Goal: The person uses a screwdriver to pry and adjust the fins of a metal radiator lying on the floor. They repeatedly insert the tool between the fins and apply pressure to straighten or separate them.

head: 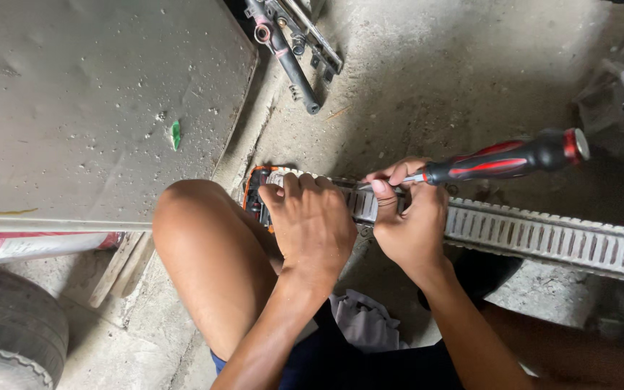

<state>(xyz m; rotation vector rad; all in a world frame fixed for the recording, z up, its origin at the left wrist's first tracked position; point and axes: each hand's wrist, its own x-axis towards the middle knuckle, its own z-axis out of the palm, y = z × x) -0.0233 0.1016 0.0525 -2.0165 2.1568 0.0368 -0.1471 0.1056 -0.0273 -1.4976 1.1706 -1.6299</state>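
Observation:
A long slotted grey metal rail (543, 238) lies across the concrete floor, its left end capped by an orange and black part (254, 189). My left hand (310, 224) presses down on that left end, fingers curled over the top edge. My right hand (409, 217) grips the shaft of a red and black screwdriver (507, 159), whose tip meets the rail between my two hands. The handle points up and right. My bare left knee (211, 253) sits just left of the hands.
A large dusty grey metal sheet (95, 108) fills the upper left. A dark metal bracket assembly (294, 43) lies at top centre. A tyre (9, 332) and a red-labelled cylinder (30, 245) sit lower left. A grey rag (366, 321) lies under my arms.

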